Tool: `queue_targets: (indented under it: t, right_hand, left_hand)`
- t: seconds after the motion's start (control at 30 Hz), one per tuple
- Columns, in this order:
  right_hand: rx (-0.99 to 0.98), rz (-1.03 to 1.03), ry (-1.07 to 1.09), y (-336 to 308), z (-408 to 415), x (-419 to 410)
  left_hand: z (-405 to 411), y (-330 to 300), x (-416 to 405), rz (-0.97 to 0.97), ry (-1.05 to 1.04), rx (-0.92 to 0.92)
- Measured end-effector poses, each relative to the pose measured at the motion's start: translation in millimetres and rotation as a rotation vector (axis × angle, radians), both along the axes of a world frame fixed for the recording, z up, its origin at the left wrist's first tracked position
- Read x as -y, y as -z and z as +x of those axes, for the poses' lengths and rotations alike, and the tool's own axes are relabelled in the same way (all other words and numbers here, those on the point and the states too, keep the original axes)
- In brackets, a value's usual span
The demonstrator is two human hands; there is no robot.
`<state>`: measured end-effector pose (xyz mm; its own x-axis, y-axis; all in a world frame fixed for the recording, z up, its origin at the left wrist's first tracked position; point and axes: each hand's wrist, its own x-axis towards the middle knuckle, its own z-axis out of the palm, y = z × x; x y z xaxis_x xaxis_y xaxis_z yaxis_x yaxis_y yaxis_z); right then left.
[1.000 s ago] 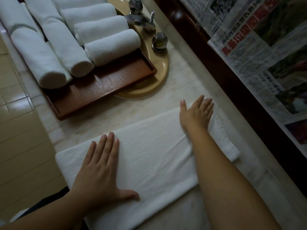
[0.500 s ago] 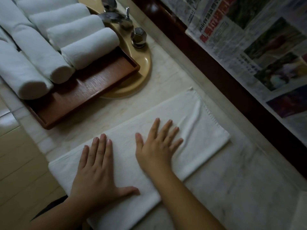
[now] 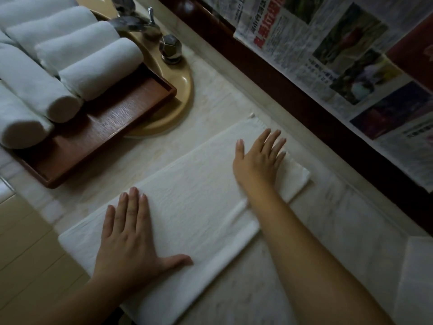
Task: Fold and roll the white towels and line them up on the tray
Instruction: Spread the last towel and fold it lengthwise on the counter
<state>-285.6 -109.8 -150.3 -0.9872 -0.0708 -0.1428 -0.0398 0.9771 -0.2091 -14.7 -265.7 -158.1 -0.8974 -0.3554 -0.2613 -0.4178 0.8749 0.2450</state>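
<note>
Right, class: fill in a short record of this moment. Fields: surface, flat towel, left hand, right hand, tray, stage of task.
surface: pale marble counter
flat towel: folded white towel lying flat, not yet rolled
left hand: left hand flat on the towel's near end, fingers straight
right hand: right hand flat near its far end
tray: wooden tray holding rolled towels side by side
stage of task: smoothing before rolling
</note>
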Motion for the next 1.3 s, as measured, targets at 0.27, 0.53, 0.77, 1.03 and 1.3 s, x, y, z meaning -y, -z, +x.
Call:
queue_targets:
  t: [0.27,0.53,0.77,1.03,1.3]
  right_hand:
    - [0.091,0.164,-0.204,32,150,-16]
    - [0.033,0.088,0.091,40,-22,-103]
    - [-0.076,-0.076,0.182,19,14,-74]
    - [-0.012,0.139,-0.274,36,146,-46]
    - [0.070,0.103,0.094,35,-20,-120]
  left_hand:
    - [0,-3,-3,0.000,-0.009,0.036]
    - [-1,-4,-4,0.007,-0.036,0.028]
    - [-2,-7,-5,0.006,-0.043,0.015]
    - [0,-2,-5,-0.010,-0.034,0.001]
    - [-1,-6,-6,-0.010,-0.028,0.016]
